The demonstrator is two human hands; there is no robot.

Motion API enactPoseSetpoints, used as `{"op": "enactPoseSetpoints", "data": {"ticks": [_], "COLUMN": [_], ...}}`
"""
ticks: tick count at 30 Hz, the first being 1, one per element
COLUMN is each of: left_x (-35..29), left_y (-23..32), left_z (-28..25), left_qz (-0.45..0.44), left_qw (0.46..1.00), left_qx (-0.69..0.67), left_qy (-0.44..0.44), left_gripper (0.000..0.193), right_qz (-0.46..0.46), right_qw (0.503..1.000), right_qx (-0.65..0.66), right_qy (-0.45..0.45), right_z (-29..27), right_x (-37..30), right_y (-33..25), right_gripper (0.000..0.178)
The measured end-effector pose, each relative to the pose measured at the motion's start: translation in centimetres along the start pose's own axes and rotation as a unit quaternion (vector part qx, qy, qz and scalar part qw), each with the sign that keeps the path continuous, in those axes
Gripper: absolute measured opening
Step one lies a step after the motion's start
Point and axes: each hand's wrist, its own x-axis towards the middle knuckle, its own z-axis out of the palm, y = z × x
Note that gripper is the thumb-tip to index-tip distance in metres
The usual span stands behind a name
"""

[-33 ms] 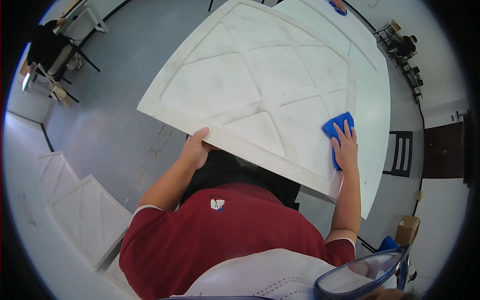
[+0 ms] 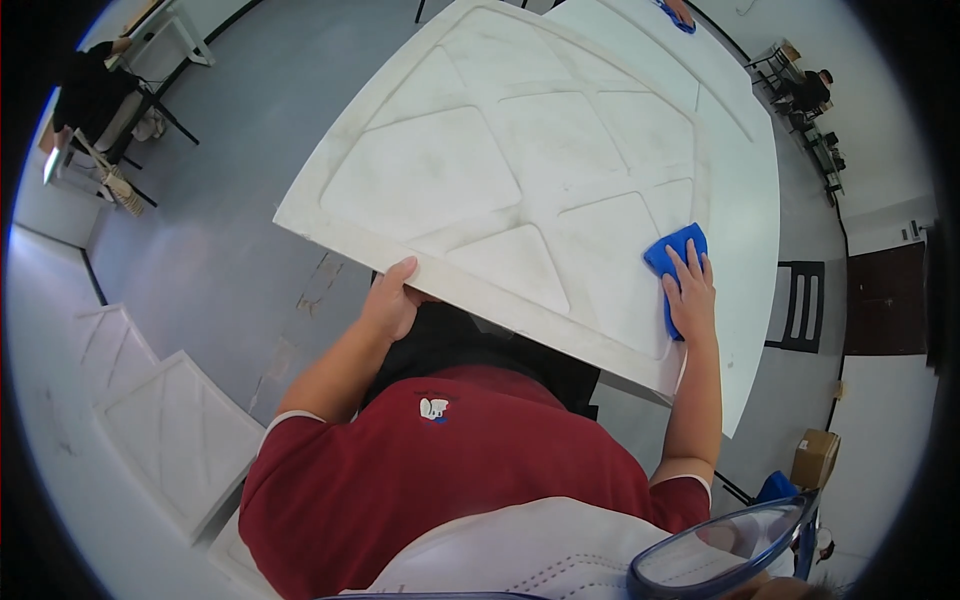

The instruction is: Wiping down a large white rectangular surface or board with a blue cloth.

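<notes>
A large white panel (image 2: pixel 420 165) with raised diamond and triangle shapes lies tilted across the table in front of me, its near edge jutting out toward my body. Grey smudges mark its surface. My left hand (image 2: pixel 393 303) grips that near edge, thumb on top and fingers hidden underneath. Toward the panel's right corner, my right hand (image 2: pixel 692 298) presses a folded blue cloth (image 2: pixel 660 257) against the surface, its fingers laid over the cloth.
The panel rests on a white table (image 2: pixel 745 230). At the far end another person's hand (image 2: pixel 682 12) is on a second blue cloth. More white panels (image 2: pixel 180 430) lean at lower left. A black chair (image 2: pixel 800 305) and cardboard box (image 2: pixel 815 460) stand right.
</notes>
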Motion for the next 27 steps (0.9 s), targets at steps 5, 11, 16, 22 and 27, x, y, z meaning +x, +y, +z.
{"op": "enactPoseSetpoints", "data": {"ticks": [5, 11, 16, 22, 27], "left_x": [-1.5, -3.0, -2.8, -3.3, -3.5], "left_y": [-1.0, -2.0, -2.3, -2.1, -1.1], "left_z": [0.3, 0.3, -0.1, -1.0, -3.2], "left_qz": [-0.036, -0.048, -0.063, -0.043, -0.013], "left_qw": [0.999, 0.995, 0.996, 0.983, 0.984], "left_qx": [-0.031, -0.066, -0.056, 0.005, -0.030], "left_qy": [-0.001, -0.052, -0.041, -0.177, -0.174], "left_gripper": [0.048, 0.041, 0.045, 0.064, 0.070], "right_qz": [0.006, 0.000, -0.001, -0.001, -0.028], "right_qw": [1.000, 1.000, 0.998, 0.998, 0.983], "right_qx": [0.009, -0.029, -0.065, -0.052, 0.153], "right_qy": [-0.005, 0.002, -0.001, 0.019, 0.094], "right_z": [-0.8, -0.3, 0.1, 0.7, 1.0], "right_x": [0.1, -0.3, 0.0, 1.4, 7.2], "right_y": [0.0, 0.9, 0.9, 1.7, -0.7], "right_gripper": [0.040, 0.045, 0.048, 0.044, 0.043]}}
